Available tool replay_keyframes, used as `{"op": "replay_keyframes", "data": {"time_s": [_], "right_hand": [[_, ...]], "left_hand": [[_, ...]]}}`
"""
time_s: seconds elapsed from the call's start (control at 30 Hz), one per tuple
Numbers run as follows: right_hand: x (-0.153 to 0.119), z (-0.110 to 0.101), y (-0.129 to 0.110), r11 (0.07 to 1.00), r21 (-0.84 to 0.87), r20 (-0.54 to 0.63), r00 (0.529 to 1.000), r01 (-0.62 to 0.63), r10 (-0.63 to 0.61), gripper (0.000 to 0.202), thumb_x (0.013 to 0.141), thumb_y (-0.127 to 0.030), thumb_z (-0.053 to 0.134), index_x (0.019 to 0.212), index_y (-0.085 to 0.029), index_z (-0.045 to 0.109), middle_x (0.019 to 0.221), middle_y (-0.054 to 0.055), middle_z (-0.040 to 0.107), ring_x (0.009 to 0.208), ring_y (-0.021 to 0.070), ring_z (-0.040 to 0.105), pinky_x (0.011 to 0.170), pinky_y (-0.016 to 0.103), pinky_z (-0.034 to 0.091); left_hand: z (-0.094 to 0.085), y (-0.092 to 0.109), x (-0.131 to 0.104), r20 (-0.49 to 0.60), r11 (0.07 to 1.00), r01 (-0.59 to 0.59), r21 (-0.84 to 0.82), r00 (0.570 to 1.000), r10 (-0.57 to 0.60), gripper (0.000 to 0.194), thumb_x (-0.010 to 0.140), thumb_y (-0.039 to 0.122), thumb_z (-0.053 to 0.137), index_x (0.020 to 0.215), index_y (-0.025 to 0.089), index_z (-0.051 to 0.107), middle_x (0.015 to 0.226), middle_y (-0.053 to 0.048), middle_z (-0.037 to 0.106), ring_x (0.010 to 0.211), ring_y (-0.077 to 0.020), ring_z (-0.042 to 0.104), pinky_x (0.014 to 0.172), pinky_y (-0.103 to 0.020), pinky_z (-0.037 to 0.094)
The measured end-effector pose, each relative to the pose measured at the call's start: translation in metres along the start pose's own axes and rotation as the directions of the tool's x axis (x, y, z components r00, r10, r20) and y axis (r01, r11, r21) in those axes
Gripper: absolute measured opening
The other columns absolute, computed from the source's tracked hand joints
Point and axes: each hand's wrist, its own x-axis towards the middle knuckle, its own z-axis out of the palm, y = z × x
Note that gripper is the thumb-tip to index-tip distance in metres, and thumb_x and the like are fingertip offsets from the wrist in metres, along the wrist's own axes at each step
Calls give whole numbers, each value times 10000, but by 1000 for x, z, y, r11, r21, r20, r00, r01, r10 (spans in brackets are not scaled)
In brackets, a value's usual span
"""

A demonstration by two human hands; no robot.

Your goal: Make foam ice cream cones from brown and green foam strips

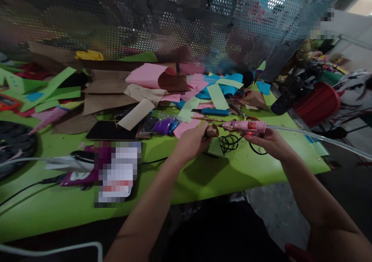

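Note:
My left hand (193, 140) is closed on a small brown rolled piece (212, 131) above the green table (186, 180). In my right hand (269, 142) lies a pink glue gun (247, 126), held sideways with its tip pointing left toward the brown piece. A small red light glows on its underside, and a long clear rod (316, 136) runs out of its back end to the right. Whether the tip touches the brown piece cannot be made out. Beneath the hands a black cable (229, 142) lies coiled beside a pale green paper slip (215, 148).
Behind the hands lie pink paper (148, 76), brown card (109, 82), a blue cutter (215, 111) and scissors. At left are a black phone (112, 131) and a purple power strip (78, 178). A red bucket (318, 103) stands at right, beyond the table.

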Motion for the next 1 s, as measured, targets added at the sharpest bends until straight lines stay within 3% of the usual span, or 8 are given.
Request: {"op": "replay_keyframes", "data": {"time_s": [0.27, 0.57, 1.0], "right_hand": [[1, 1, -5, 1000, -1, 45, 999, -31, 31, 444, 851, -541, 753, 1209, -278, 771, 1216, 43, 772, 1228, 324, 676, 1115, 498, 513], [0, -1, -3, 997, -50, 35, 998, -50, 52, 435, 833, -606, 744, 1184, -350, 774, 1215, 4, 769, 1231, 355, 675, 1099, 511, 532], [1, 1, -6, 998, -57, 63, 998, -29, 33, 465, 852, -595, 721, 1234, -332, 756, 1247, 20, 759, 1240, 333, 673, 1116, 518, 513]], "left_hand": [[-9, 9, -1, 93, 991, 25, 130, 995, -38, 184, 909, 299, 539, 1082, 235, 538, 1073, -98, 748, 982, -316, 706, 695, -315, 380], [-8, 8, -2, 71, 991, 17, 130, 997, -27, 163, 894, 299, 557, 1044, 237, 534, 984, -84, 740, 912, -296, 702, 673, -302, 363], [-9, 9, -2, 73, 991, 11, 133, 997, -21, 160, 904, 303, 556, 1050, 240, 536, 1004, -82, 739, 932, -301, 702, 668, -304, 353]]}}
